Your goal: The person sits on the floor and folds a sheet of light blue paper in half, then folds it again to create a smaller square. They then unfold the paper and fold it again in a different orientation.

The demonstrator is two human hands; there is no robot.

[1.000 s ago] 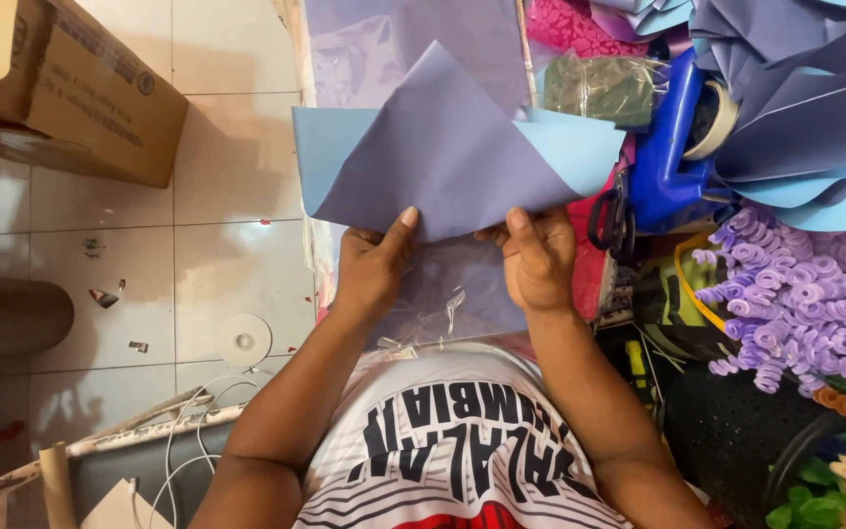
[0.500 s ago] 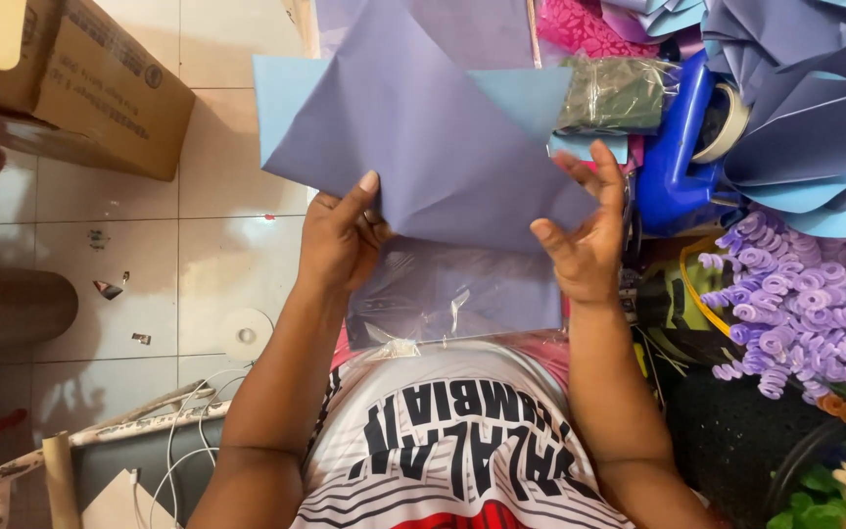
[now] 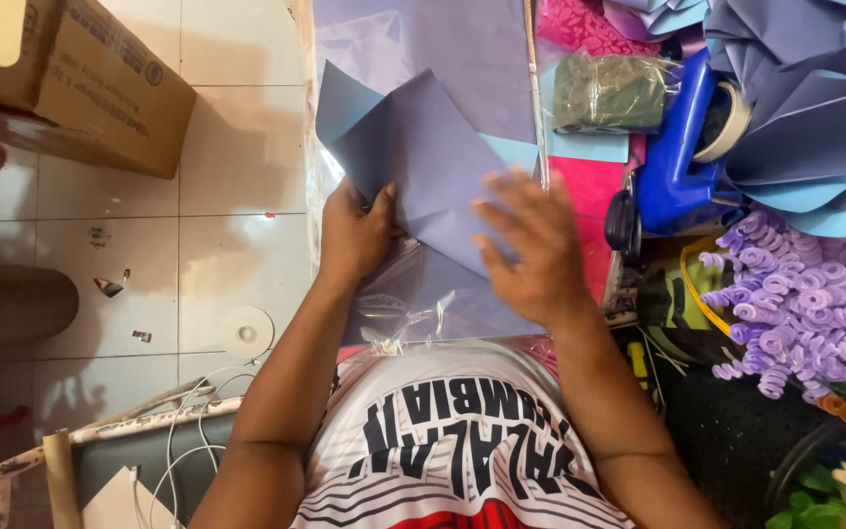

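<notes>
Purple sheet [image 3: 433,167] now lower, flatter.

Bright, even light; pale floor tiles [image 3: 237,127] well lit, with a soft shadow beside the cardboard box [image 3: 70,78]. Glare streaks on the clear plastic wrap [image 3: 413,313] under the paper. Right hand [image 3: 531,250] smeared by motion blur, fingers indistinct; left hand [image 3: 354,230] and surroundings sharp.
</notes>
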